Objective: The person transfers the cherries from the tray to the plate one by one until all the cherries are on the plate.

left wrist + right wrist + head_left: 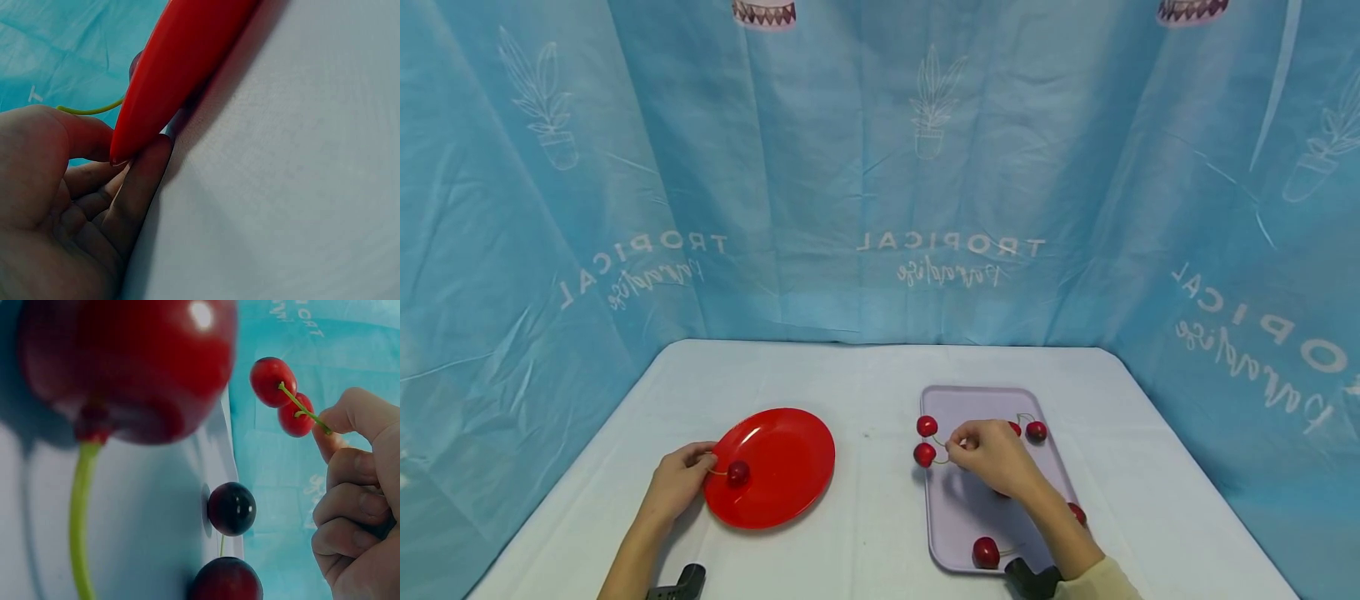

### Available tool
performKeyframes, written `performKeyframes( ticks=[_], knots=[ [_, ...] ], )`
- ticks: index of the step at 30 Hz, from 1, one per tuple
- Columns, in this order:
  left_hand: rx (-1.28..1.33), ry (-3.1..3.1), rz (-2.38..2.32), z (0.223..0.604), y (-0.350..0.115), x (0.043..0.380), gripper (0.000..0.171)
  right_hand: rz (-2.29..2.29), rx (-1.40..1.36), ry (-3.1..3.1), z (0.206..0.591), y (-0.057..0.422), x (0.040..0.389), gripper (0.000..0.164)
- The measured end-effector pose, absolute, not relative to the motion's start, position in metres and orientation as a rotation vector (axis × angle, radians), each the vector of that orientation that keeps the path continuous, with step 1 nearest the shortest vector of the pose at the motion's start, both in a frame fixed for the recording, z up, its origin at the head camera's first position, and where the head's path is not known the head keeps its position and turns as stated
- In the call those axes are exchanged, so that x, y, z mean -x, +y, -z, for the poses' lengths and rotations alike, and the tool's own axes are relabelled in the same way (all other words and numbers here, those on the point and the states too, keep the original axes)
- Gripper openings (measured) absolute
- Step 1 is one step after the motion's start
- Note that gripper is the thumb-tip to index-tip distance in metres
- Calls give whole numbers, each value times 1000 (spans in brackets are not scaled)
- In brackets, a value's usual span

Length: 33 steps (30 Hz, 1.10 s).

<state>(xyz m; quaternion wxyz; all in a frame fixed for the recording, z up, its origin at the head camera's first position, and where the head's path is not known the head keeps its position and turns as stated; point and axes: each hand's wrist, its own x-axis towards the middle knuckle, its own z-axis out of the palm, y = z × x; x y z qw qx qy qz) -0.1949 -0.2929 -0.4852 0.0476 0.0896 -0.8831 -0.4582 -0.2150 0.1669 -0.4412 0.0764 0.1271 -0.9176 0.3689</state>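
Note:
My left hand (676, 482) holds the red plate (790, 467) by its left rim. In the left wrist view, the thumb is on the upper face and fingers lie beneath, with the rim tilted off the white cloth. One dark cherry (737, 474) lies on the plate, its stem pointing toward that hand. Over the lilac tray (951, 533), my right hand (996, 457) pinches the green stems of a pair of cherries (272, 382) between thumb and forefinger. The pair hangs beyond the fingertips, above the tray's left edge. The other fingers are curled in.
Several more cherries lie on the tray: one near the front (986, 552), a dark one (1036, 432) at the back right, and one by the right edge (1077, 513), partly behind the forearm. A white-covered table (872, 375) stands before a blue printed curtain (820, 167).

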Motion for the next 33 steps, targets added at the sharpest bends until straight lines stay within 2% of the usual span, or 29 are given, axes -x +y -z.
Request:
performKeyframes(
  ticks=[33],
  knots=[
    [-291,-2699,1390,486,-292,196,40,-1315,-414,-2713,438,138,225,4]
  ],
)
